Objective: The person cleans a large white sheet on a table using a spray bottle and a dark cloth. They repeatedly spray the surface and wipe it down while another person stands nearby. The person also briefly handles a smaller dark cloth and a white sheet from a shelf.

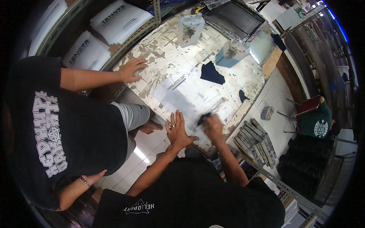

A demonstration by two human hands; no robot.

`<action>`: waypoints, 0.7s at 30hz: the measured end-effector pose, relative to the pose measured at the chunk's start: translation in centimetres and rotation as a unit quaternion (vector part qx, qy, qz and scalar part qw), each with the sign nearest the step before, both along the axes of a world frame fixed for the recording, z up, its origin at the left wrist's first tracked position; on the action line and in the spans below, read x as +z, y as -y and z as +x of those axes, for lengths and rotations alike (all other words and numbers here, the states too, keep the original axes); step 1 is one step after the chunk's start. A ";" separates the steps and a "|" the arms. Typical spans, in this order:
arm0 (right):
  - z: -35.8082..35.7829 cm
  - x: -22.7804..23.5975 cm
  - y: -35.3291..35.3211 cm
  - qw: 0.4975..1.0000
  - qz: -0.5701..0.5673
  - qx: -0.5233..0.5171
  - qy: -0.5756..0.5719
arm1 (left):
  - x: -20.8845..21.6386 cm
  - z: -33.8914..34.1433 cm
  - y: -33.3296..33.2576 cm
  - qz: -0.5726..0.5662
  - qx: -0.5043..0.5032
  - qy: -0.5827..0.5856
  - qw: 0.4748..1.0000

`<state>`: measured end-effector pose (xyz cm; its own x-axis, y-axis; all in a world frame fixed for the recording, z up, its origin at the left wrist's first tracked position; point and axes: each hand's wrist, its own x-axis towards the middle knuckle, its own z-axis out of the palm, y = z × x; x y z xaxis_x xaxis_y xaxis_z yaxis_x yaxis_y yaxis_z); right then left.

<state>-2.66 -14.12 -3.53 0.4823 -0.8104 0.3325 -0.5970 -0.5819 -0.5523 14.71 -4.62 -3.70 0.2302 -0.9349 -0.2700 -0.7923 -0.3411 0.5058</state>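
A whitish printed plastic bag (pixel 182 93) lies flat on the worn, paint-flecked table (pixel 148 47). At its near edge my left hand (pixel 178 131) presses down with fingers spread. My right hand (pixel 213 128), a little blurred, grips a small black cloth (pixel 203 118) against the bag's near right part. A dark blue cloth scrap (pixel 212 73) rests on the table at the bag's far right. Another small dark scrap (pixel 243 96) lies near the table's right edge.
A clear plastic jug (pixel 191 30) and a cut-open container of bluish liquid (pixel 232 54) stand farther back, near a dark framed screen (pixel 237 19). On the left, a co-worker's hand (pixel 132 70) leans on the table. Stacked printed bags (pixel 121 21) fill a shelf. Grey slabs (pixel 256 142) sit at right.
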 end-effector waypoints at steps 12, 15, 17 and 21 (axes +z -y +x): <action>0.4 0.5 -2.9 0.987 0.066 0.125 -0.073 | -0.6 -0.1 0.0 -0.017 -0.005 0.050 0.999; 3.4 -0.1 -1.9 0.992 0.076 0.090 -0.045 | -0.3 -0.2 -0.1 -0.044 0.003 0.012 0.999; 2.2 -0.3 -2.6 0.992 0.078 0.089 -0.052 | -0.3 -0.1 -0.1 -0.036 0.004 0.004 0.999; 0.3 0.2 -3.6 0.991 0.092 0.085 -0.051 | -0.5 -0.2 -0.2 -0.015 0.001 0.030 0.999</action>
